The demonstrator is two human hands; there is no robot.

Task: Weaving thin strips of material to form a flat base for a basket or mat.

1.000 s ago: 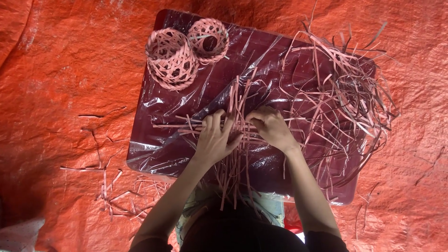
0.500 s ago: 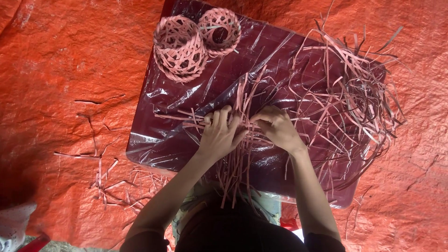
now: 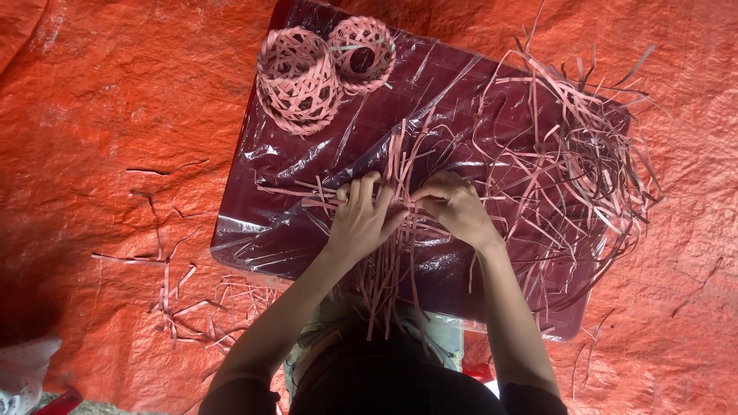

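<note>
Where the two hands meet near the middle of the dark board [image 3: 492, 92], they press on one crossing bundle of thin pink strips [image 3: 392, 230]: the left hand [image 3: 360, 219] lies flat on it with fingers spread and slightly curled, palm down, gripping nothing that can be seen, while the right hand [image 3: 455, 206] is curled, its fingertips pinching strips at the crossing. Two small woven baskets [image 3: 298, 77] of open lattice work lie at the board's far corner, one larger, one smaller [image 3: 363, 44], touching each other. One loose, tangled heap of strips [image 3: 576, 177] covers the board's right side and spills over its edge; the strips are too many and too tangled to count. The board is wrapped in glossy, wrinkled clear film. Short offcuts [image 3: 184, 307] lie scattered on the crinkled orange tarpaulin [image 3: 92, 115] to the left. The person's head hides the board's near edge, and the bundle's lower ends hang over it.
</note>
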